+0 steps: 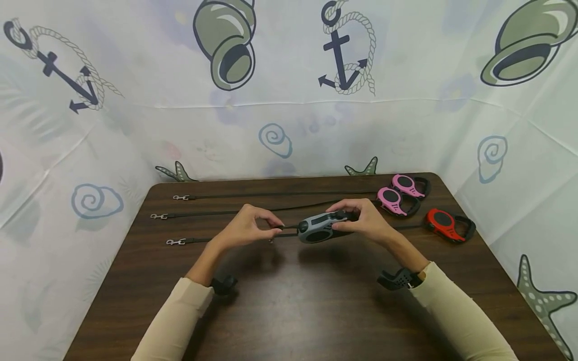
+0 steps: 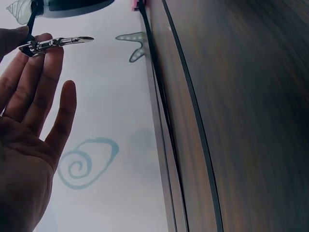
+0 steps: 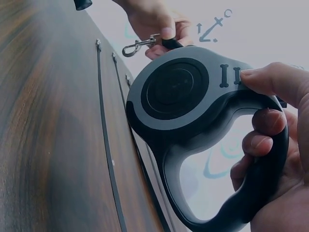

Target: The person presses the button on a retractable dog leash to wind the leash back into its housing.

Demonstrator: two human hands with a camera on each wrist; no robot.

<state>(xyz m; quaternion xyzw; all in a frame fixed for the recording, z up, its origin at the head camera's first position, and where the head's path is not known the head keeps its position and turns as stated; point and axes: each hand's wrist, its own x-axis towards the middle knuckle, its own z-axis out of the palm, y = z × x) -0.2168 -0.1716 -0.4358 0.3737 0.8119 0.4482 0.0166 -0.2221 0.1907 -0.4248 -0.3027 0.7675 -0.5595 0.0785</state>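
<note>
A grey and black retractable dog leash (image 1: 316,228) is held up over the table by my right hand (image 1: 363,220). In the right wrist view, fingers curl round the black handle loop (image 3: 263,179) and the thumb lies on the grey casing (image 3: 176,92). My left hand (image 1: 248,225) pinches the end of this leash's short cord between thumb and fingertips, just left of the casing. The metal snap hook (image 2: 58,43) sticks out from that pinch, also in the right wrist view as a silver clip (image 3: 140,45).
Two pink retractable leashes (image 1: 392,200) and a red one (image 1: 444,224) lie at the table's right. Their black cords stretch left across the dark wooden table (image 1: 316,311), ending in metal hooks (image 1: 176,241). A patterned cloth (image 1: 289,65) hangs behind.
</note>
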